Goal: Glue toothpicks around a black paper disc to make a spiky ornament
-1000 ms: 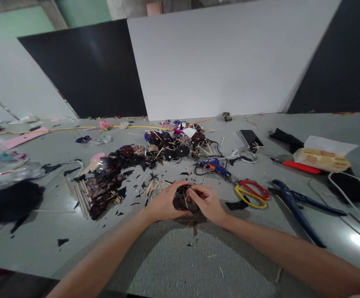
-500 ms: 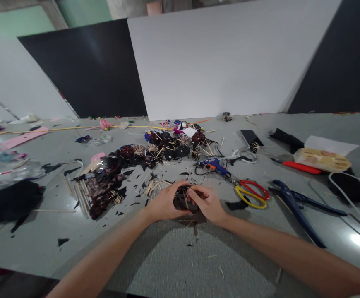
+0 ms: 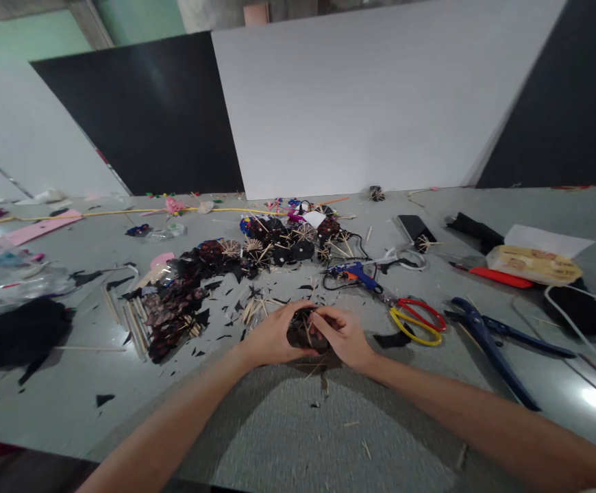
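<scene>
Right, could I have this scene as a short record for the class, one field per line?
Left grip: curled around a dark piece with thin sticks
Right grip: touching the dark piece's right side; exact hold unclear
Tools rightward: glue gun, scissors, blue-handled tool
Leftward: loose sticks, dark patterned heap
Behind: white panel between black panels

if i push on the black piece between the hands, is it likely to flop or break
The black piece is probably light, being small enough for the left hand to curl around. The thin sticks across it look straight, so probably stiff yet apt to snap
</scene>
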Tool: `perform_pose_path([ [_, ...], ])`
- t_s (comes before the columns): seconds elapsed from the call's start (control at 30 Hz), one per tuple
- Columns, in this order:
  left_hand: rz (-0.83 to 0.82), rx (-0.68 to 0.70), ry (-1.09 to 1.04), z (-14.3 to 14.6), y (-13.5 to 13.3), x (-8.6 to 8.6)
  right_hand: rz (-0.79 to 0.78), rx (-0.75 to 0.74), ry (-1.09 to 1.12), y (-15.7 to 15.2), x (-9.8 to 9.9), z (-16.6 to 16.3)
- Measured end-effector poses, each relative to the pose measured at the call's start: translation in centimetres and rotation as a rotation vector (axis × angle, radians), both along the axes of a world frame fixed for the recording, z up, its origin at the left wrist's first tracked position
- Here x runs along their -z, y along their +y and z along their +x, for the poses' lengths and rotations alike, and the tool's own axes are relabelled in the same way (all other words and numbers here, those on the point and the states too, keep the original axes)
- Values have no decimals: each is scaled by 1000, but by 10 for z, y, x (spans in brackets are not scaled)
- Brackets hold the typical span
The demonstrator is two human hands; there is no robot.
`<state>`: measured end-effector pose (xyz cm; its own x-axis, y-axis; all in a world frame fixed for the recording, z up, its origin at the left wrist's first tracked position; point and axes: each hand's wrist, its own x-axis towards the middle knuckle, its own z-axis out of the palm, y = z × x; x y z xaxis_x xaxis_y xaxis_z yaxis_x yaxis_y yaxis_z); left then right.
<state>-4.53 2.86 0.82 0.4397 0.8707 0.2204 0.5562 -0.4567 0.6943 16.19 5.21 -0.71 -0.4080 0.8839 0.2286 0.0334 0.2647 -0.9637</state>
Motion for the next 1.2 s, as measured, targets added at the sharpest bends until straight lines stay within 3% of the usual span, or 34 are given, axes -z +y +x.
perform_pose_path([
  [0.63,93,16,-25,0,3,7,6,48,-51,0,3,-3],
  [1.2,59,11,-19,0,3,11,48,72,-106,1,1,-5],
])
